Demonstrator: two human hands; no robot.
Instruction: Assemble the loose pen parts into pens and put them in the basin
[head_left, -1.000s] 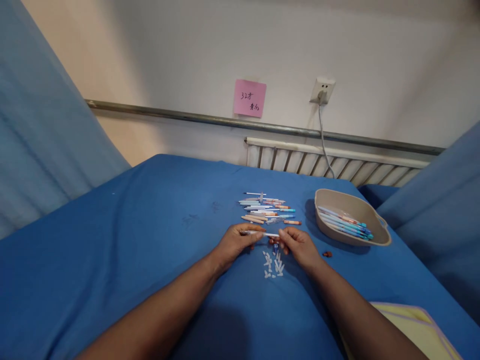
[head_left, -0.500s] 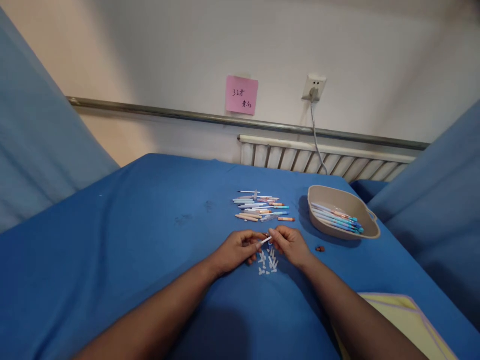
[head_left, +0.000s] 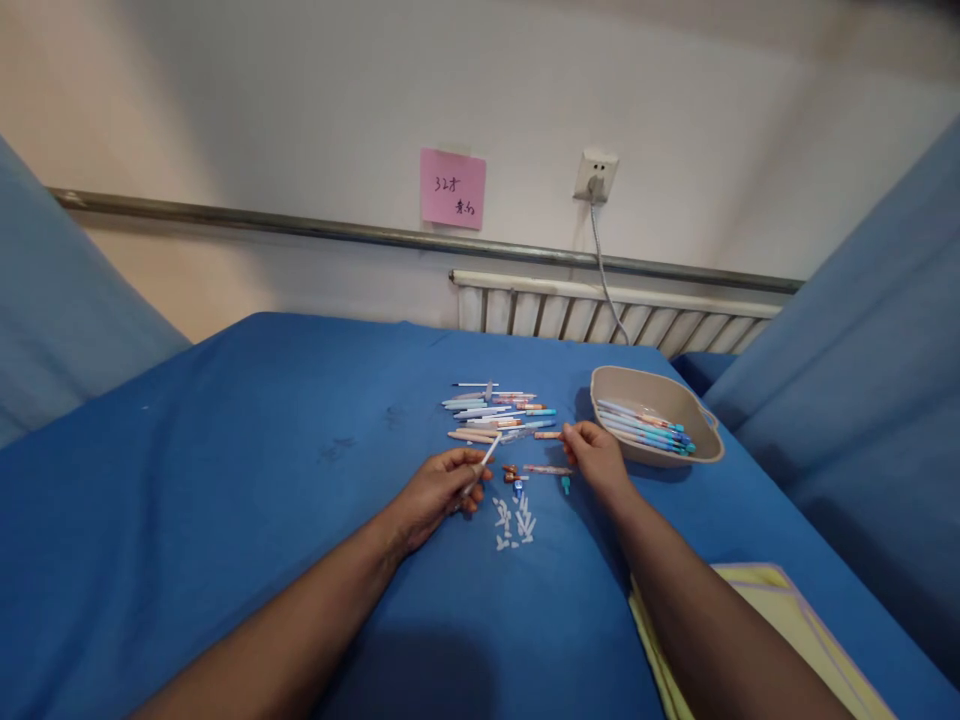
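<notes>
In the lower middle of the frame, our left hand (head_left: pixel 435 495) has its fingers closed around a slim white stick (head_left: pixel 491 450), which slants up and to the right. Just right of centre, our right hand (head_left: pixel 600 462) has thumb and fingertips drawn together at the right end of an orange barrel (head_left: pixel 547 436); we cannot tell whether they grip it. Beyond both hands we see rows of pen parts (head_left: pixel 480 412), and nearer us small white tips (head_left: pixel 523 522). A beige basket (head_left: pixel 652 382) at right holds pens (head_left: pixel 649 432).
</notes>
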